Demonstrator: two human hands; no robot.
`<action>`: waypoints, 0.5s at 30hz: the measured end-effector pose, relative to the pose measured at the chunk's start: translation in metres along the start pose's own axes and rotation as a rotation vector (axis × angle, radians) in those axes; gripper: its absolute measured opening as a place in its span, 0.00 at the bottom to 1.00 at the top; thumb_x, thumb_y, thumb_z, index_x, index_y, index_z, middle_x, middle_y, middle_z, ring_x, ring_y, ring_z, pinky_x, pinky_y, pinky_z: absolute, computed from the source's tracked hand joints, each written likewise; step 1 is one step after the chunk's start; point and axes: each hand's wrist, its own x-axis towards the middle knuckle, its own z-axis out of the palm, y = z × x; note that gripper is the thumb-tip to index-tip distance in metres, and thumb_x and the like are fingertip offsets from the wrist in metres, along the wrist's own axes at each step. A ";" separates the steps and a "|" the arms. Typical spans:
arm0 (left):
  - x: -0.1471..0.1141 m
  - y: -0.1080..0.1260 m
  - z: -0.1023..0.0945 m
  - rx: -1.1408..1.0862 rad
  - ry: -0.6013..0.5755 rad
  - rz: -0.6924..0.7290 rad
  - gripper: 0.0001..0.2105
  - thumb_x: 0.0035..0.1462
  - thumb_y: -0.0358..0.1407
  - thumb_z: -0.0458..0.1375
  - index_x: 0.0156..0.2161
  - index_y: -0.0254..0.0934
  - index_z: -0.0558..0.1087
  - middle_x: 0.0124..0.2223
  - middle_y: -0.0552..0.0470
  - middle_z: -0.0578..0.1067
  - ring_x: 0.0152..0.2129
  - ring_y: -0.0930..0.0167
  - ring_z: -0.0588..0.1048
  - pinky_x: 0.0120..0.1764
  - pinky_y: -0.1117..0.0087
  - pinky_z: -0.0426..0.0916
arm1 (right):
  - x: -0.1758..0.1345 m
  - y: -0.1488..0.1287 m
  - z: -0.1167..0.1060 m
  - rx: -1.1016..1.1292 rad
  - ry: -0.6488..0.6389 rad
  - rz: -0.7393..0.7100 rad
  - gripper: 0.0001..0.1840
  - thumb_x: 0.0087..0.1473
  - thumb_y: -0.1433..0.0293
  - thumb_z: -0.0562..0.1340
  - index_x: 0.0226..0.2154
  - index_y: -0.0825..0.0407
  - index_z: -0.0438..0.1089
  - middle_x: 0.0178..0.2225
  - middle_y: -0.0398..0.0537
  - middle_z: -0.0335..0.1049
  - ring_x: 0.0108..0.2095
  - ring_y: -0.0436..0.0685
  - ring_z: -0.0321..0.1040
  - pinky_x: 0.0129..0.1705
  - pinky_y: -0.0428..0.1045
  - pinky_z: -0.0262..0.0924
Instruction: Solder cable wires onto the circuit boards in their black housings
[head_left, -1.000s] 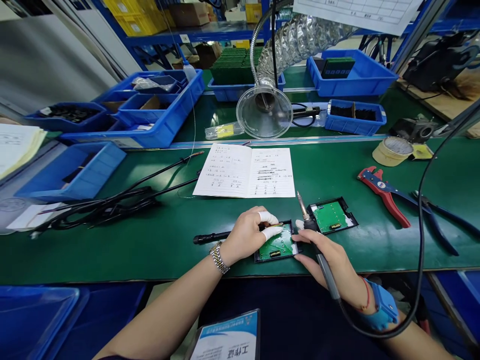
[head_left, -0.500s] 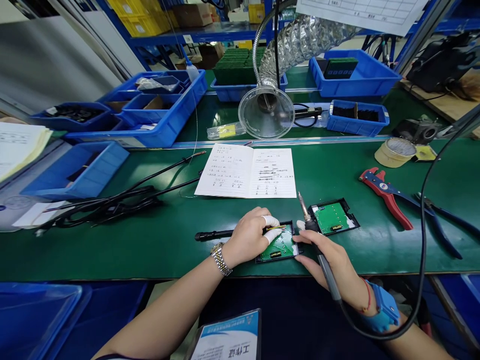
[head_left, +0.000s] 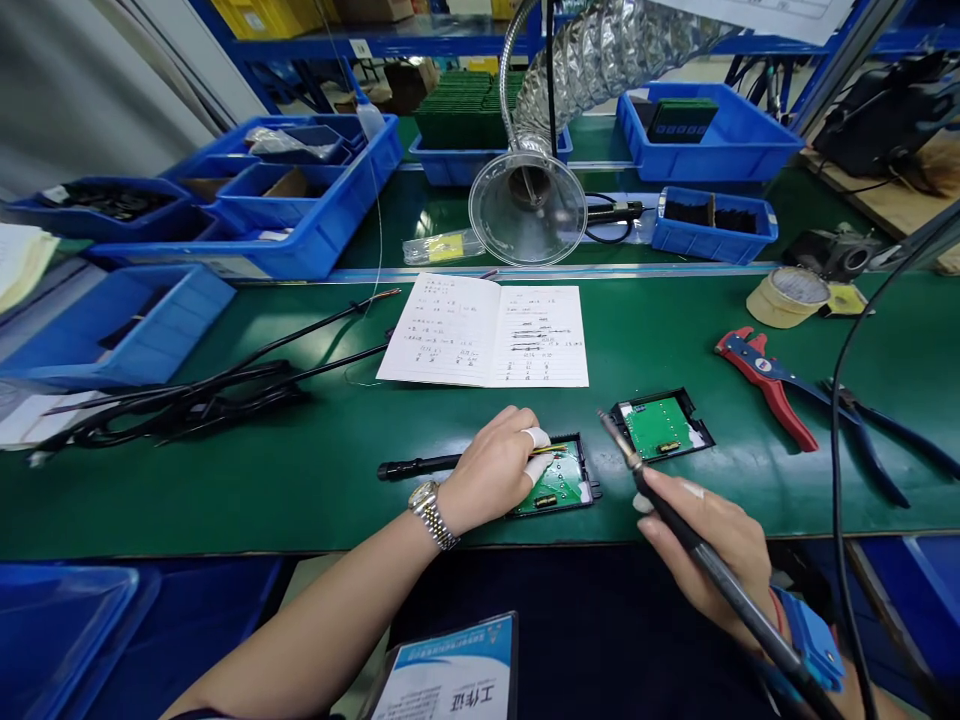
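My left hand (head_left: 491, 470), with white covers on its fingertips, pinches thin wires (head_left: 553, 448) over a green circuit board (head_left: 564, 478) that sits in a black casing. One wire is yellow; whether the ends touch the board I cannot tell. From the other side of this hand a black cable (head_left: 420, 467) sticks out to the left. In my right hand (head_left: 727, 535) is a soldering iron (head_left: 716, 570), its metal tip pointing up and left, apart from the board. Beyond that tip lies a second cased circuit board (head_left: 656, 425).
An open notebook (head_left: 487, 335) lies behind the boards. Red-and-blue wire strippers (head_left: 772, 385) and pliers (head_left: 862, 410) lie at the right, near the iron's cord (head_left: 838, 420). Black cables (head_left: 225, 400) are at the left. A fume funnel (head_left: 529, 215) hangs behind, among blue bins (head_left: 307, 245).
My right hand has moved right and toward me with the soldering iron, away from the near board's casing. My left hand still pinches the wires there. The whole view has shifted slightly.
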 end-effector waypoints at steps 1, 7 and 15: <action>0.000 0.000 0.000 -0.009 -0.006 0.003 0.05 0.55 0.29 0.52 0.32 0.34 0.70 0.33 0.49 0.68 0.31 0.68 0.64 0.34 0.67 0.63 | -0.001 -0.001 -0.002 -0.005 -0.012 -0.015 0.23 0.49 0.77 0.61 0.50 0.49 0.64 0.30 0.47 0.70 0.29 0.54 0.69 0.30 0.49 0.66; -0.001 -0.001 -0.002 -0.025 -0.020 0.034 0.04 0.55 0.29 0.51 0.33 0.34 0.69 0.35 0.48 0.67 0.33 0.68 0.64 0.34 0.66 0.63 | -0.005 -0.004 0.008 0.048 -0.072 0.004 0.17 0.49 0.77 0.59 0.43 0.49 0.68 0.25 0.45 0.67 0.27 0.53 0.66 0.29 0.49 0.64; -0.003 0.004 -0.003 0.066 0.002 0.047 0.06 0.54 0.28 0.49 0.33 0.34 0.68 0.37 0.47 0.65 0.34 0.66 0.63 0.36 0.64 0.64 | -0.006 0.003 0.021 0.067 -0.101 0.058 0.15 0.50 0.77 0.59 0.42 0.52 0.69 0.24 0.45 0.66 0.26 0.52 0.64 0.28 0.48 0.62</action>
